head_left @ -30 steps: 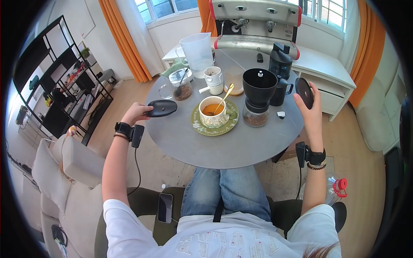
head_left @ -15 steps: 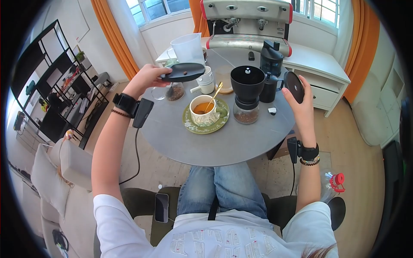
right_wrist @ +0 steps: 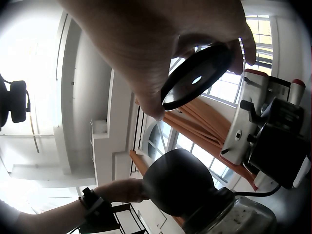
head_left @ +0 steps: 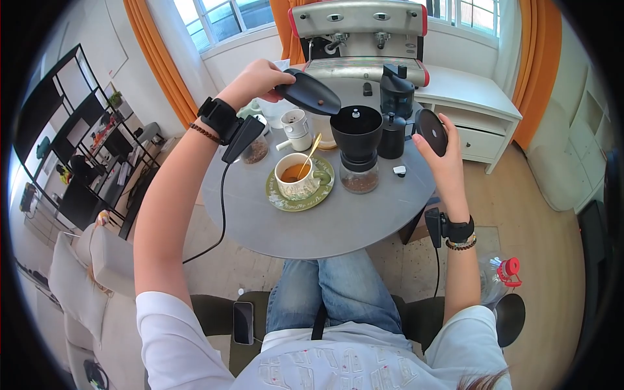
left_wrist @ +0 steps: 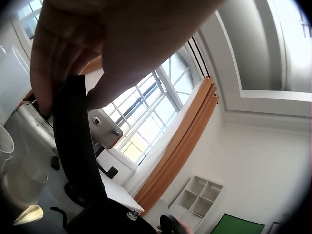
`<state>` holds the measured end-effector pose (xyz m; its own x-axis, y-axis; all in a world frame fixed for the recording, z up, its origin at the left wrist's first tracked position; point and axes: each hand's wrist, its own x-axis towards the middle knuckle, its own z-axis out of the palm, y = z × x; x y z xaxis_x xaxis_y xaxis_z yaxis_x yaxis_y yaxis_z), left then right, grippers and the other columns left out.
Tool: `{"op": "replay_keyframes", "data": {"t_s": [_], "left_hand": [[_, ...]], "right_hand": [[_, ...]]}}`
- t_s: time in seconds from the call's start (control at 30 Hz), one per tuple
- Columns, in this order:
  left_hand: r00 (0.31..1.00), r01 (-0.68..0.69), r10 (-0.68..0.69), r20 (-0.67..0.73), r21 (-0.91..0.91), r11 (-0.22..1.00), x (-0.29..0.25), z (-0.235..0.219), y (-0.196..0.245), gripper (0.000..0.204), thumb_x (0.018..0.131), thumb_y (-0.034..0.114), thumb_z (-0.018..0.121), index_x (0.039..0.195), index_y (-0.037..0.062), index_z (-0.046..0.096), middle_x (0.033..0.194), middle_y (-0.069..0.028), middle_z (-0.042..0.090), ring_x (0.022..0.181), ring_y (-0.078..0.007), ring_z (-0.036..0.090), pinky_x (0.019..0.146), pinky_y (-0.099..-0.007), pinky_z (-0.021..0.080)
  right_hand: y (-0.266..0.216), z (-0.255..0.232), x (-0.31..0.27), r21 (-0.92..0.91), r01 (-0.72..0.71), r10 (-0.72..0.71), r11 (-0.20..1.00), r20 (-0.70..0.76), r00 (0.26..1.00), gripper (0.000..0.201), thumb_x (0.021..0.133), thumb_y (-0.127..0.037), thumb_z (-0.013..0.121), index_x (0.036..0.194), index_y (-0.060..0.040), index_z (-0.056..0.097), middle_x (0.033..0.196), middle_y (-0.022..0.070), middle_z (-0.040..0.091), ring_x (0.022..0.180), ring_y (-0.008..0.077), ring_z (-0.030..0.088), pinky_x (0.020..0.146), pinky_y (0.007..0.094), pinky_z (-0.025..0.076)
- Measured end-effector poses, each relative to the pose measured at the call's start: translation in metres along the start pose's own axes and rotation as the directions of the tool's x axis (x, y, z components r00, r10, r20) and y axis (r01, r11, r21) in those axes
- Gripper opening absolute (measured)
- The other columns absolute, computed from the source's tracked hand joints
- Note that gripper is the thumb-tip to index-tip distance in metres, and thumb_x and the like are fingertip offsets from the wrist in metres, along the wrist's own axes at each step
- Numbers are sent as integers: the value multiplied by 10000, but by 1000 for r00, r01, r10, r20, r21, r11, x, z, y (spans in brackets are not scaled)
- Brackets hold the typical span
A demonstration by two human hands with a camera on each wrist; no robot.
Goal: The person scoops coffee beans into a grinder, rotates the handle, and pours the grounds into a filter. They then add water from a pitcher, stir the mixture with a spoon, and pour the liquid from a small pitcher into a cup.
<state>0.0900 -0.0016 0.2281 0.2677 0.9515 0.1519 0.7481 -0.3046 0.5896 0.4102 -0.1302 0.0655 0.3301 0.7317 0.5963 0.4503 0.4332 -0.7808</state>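
Black dish [head_left: 302, 90] tilts by the grinder [head_left: 359, 144], near the tabletop [head_left: 273, 231] right edge; our left fingers [head_left: 277, 80] pinch it, right fingers [head_left: 450, 130] a disc [head_left: 430, 132]. Pouring its bean [head_left: 320, 102] likely needs steeper tilt.

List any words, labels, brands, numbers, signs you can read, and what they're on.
None reads for certain.
Saucer: rim lettering, too small.
White shirt: large outlined letters, too unclear.
Coffee machine: any markings too small.
Black dish, round black lid, grinder: no text visible.
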Motion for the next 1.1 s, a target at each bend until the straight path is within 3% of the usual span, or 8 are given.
{"op": "replay_keyframes", "data": {"t_s": [0.2, 0.3, 0.5, 0.6, 0.7, 0.9, 0.93, 1.1], "left_hand": [[985, -121, 144, -94, 218, 968, 0, 3, 24, 530, 831, 376, 698, 1158, -34, 624, 933, -127, 689, 775, -163, 688, 638, -262, 579], [953, -230, 264, -152, 211, 950, -4, 7, 22, 515, 842, 348, 707, 1198, -13, 617, 978, -128, 696, 818, -164, 683, 674, -265, 576], [931, -314, 296, -216, -57, 948, -12, 14, 4, 455, 857, 223, 725, 1229, -10, 606, 1014, -126, 700, 856, -151, 678, 709, -262, 570], [924, -326, 300, -235, -80, 942, -22, 11, -3, 462, 856, 211, 727, 1231, -28, 598, 1007, -130, 700, 847, -150, 680, 703, -264, 570], [937, -293, 262, -232, -110, 950, -29, 0, -14, 494, 857, 227, 725, 1245, -43, 579, 1011, -136, 700, 843, -148, 680, 713, -265, 570], [924, -254, 229, -307, -43, 966, -53, -23, -50, 505, 873, 277, 703, 1286, 22, 568, 1015, -100, 706, 848, -125, 665, 676, -234, 536], [927, -222, 187, -324, -73, 972, -58, -26, -59, 441, 856, 257, 696, 1233, 44, 611, 999, -106, 703, 831, -146, 655, 690, -278, 538], [956, 2, -22, -292, -69, 998, -77, -42, -116, 445, 863, 267, 694, 1220, 14, 612, 942, -111, 703, 769, -134, 660, 616, -261, 553]], "right_hand": [[-3, -1, 0, -11, -11, 11, 1000, 0, 1000, 739, 826, -393, 754, 1390, -44, 428, 1251, 178, 468, 1134, 271, 555, 961, 369, 456], [-6, -3, -1, 1, -10, 10, 1000, -12, 1000, 738, 827, -390, 754, 1392, -45, 427, 1253, 179, 467, 1138, 269, 554, 960, 369, 458], [-6, -1, -2, 25, -2, 2, 1000, -7, 1000, 739, 827, -394, 753, 1393, -47, 426, 1259, 182, 470, 1147, 269, 550, 968, 372, 452], [-6, 0, -2, 17, -1, 1, 1000, 1, 1000, 740, 827, -397, 751, 1392, -46, 427, 1264, 182, 472, 1151, 274, 548, 971, 375, 448], [-2, 1, -2, -25, -1, 1, 1000, 1, 1000, 737, 828, -399, 750, 1391, -47, 430, 1274, 183, 469, 1148, 276, 547, 971, 377, 447], [4, 6, -1, -30, 29, -29, 999, 10, 1000, 722, 829, -380, 755, 1385, -45, 438, 1286, 183, 464, 1146, 267, 545, 975, 369, 441], [7, 6, -1, -38, 46, -46, 998, 6, 999, 712, 831, -369, 756, 1380, -43, 442, 1284, 178, 469, 1147, 261, 543, 978, 365, 438], [9, 11, -3, -51, 38, -37, 998, 19, 999, 692, 835, -375, 751, 1373, -57, 454, 1288, 179, 478, 1155, 265, 540, 985, 371, 433]]}}
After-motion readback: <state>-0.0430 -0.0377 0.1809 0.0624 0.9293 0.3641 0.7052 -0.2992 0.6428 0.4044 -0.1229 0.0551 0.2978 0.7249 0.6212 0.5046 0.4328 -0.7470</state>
